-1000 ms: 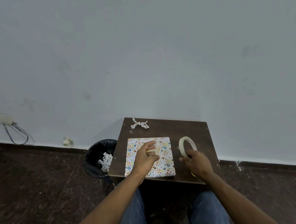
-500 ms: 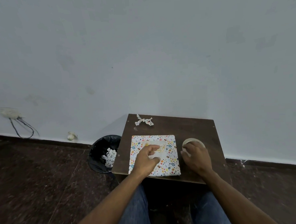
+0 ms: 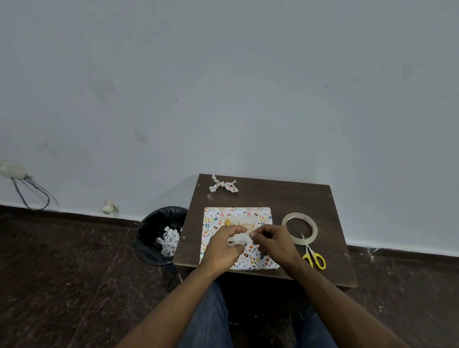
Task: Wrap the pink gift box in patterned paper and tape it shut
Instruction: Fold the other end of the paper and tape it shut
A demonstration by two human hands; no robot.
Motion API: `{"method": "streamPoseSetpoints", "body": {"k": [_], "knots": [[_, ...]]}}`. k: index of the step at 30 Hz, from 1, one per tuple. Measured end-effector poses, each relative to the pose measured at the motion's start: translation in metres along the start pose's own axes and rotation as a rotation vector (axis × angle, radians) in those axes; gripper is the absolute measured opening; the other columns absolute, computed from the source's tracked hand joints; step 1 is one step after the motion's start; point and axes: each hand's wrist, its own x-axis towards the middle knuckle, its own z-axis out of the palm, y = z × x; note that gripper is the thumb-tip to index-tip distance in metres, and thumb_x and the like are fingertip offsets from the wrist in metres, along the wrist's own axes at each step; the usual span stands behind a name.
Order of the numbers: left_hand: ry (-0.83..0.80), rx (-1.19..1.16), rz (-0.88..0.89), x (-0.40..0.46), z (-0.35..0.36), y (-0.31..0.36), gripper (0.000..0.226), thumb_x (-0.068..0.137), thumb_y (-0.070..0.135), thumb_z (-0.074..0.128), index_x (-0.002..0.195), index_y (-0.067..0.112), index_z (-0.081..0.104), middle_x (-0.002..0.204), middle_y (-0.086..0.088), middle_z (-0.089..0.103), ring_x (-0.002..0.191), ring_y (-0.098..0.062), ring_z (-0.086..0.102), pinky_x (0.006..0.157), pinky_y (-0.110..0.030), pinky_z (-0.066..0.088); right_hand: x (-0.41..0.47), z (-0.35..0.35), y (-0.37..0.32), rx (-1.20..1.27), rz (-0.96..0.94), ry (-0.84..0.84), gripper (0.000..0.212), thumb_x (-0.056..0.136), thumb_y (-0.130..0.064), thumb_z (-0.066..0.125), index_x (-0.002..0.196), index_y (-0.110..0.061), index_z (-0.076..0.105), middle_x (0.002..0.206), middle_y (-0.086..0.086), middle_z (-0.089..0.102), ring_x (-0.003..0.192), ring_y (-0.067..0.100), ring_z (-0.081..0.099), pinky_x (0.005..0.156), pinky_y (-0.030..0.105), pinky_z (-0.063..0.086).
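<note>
The gift box, fully covered in white patterned paper (image 3: 252,215), lies flat on the small dark wooden table (image 3: 282,197); no pink shows. A pale card or label with writing sits on its top. Over the box's middle, my left hand (image 3: 223,247) and my right hand (image 3: 274,242) hold a short pale strip (image 3: 239,237) between them, each pinching one end. The tape roll (image 3: 300,228) lies flat on the table to the right of the box. Yellow-handled scissors (image 3: 313,256) lie just in front of the roll.
A twisted scrap of patterned paper (image 3: 223,185) lies at the table's far edge. A black bin (image 3: 157,232) with paper offcuts stands on the dark floor left of the table. A wall rises close behind. My knees are under the table's near edge.
My right hand let go of the tape roll, which now lies flat, and moved left to meet my left hand over the box. The scissors have come into sight.
</note>
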Motion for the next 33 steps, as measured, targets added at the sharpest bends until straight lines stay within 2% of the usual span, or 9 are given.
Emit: {"method": "streamPoseSetpoints", "body": {"k": [4, 6, 9, 15, 19, 22, 26, 29, 33], "knots": [[0.063, 0.297, 0.006, -0.002, -0.014, -0.012, 0.063, 0.086, 0.014, 0.065, 0.143, 0.029, 0.044, 0.132, 0.01, 0.052, 0.118, -0.012, 0.053, 0.096, -0.031, 0.046, -0.007, 0.01, 0.003, 0.109, 0.155, 0.045, 0.018, 0.089, -0.009, 0.068, 0.072, -0.002, 0.068, 0.065, 0.009, 0.064, 0.048, 0.016, 0.052, 0.05, 0.03, 0.048], [0.099, 0.483, 0.061, -0.004, -0.022, -0.022, 0.064, 0.085, 0.012, 0.062, 0.145, 0.026, 0.044, 0.133, 0.005, 0.053, 0.122, -0.016, 0.052, 0.1, -0.037, 0.045, -0.008, 0.016, 0.004, 0.136, 0.24, 0.072, 0.019, 0.089, -0.009, 0.068, 0.071, -0.001, 0.068, 0.063, 0.009, 0.063, 0.045, 0.015, 0.05, 0.048, 0.028, 0.046], [0.013, 0.644, 0.185, -0.006, -0.029, -0.039, 0.055, 0.083, 0.009, 0.057, 0.137, 0.021, 0.056, 0.137, 0.003, 0.054, 0.128, -0.015, 0.048, 0.104, -0.042, 0.043, -0.009, 0.028, 0.0, 0.214, 0.365, 0.052, 0.018, 0.089, -0.008, 0.068, 0.072, -0.003, 0.063, 0.059, 0.01, 0.06, 0.041, 0.015, 0.046, 0.045, 0.026, 0.041], [-0.065, 0.699, 0.185, -0.011, -0.035, -0.052, 0.056, 0.092, 0.012, 0.048, 0.145, 0.027, 0.046, 0.154, 0.014, 0.037, 0.147, -0.012, 0.023, 0.114, -0.044, 0.034, 0.003, 0.052, -0.017, 0.34, 0.524, 0.029, 0.014, 0.089, -0.008, 0.066, 0.077, -0.003, 0.061, 0.05, 0.008, 0.054, 0.036, 0.015, 0.04, 0.04, 0.021, 0.036], [-0.048, 0.639, 0.171, -0.012, -0.031, -0.054, 0.053, 0.094, 0.011, 0.046, 0.145, 0.025, 0.047, 0.155, 0.016, 0.035, 0.148, -0.008, 0.018, 0.115, -0.035, 0.032, 0.012, 0.064, -0.02, 0.349, 0.591, 0.057, 0.017, 0.087, -0.003, 0.065, 0.072, -0.004, 0.057, 0.046, 0.006, 0.05, 0.033, 0.012, 0.037, 0.038, 0.019, 0.033], [-0.024, 0.565, 0.164, -0.013, -0.029, -0.058, 0.051, 0.094, 0.009, 0.045, 0.143, 0.025, 0.05, 0.154, 0.018, 0.035, 0.148, -0.005, 0.016, 0.113, -0.032, 0.036, 0.016, 0.07, -0.02, 0.351, 0.612, 0.081, 0.017, 0.084, 0.003, 0.063, 0.068, -0.002, 0.057, 0.046, 0.007, 0.05, 0.033, 0.012, 0.037, 0.039, 0.019, 0.033], [-0.024, 0.488, 0.154, -0.012, -0.028, -0.061, 0.05, 0.094, 0.006, 0.046, 0.141, 0.021, 0.052, 0.153, 0.016, 0.037, 0.147, -0.004, 0.016, 0.115, -0.03, 0.032, 0.021, 0.073, -0.019, 0.33, 0.63, 0.107, 0.014, 0.082, 0.003, 0.062, 0.069, 0.0, 0.059, 0.049, 0.01, 0.052, 0.032, 0.013, 0.038, 0.038, 0.019, 0.033], [-0.004, 0.486, 0.151, -0.01, -0.028, -0.062, 0.049, 0.093, 0.006, 0.047, 0.14, 0.02, 0.053, 0.152, 0.015, 0.04, 0.147, -0.005, 0.019, 0.115, -0.026, 0.03, 0.025, 0.077, -0.019, 0.303, 0.634, 0.114, 0.014, 0.084, -0.001, 0.064, 0.07, 0.0, 0.061, 0.049, 0.01, 0.054, 0.031, 0.013, 0.039, 0.038, 0.019, 0.034], [0.018, 0.49, 0.141, -0.009, -0.027, -0.062, 0.047, 0.092, 0.007, 0.049, 0.138, 0.019, 0.056, 0.149, 0.014, 0.044, 0.146, -0.006, 0.022, 0.115, -0.029, 0.031, 0.028, 0.079, -0.019, 0.243, 0.623, 0.126, 0.018, 0.087, -0.006, 0.066, 0.071, 0.0, 0.062, 0.051, 0.01, 0.055, 0.029, 0.012, 0.041, 0.038, 0.019, 0.035]]}}
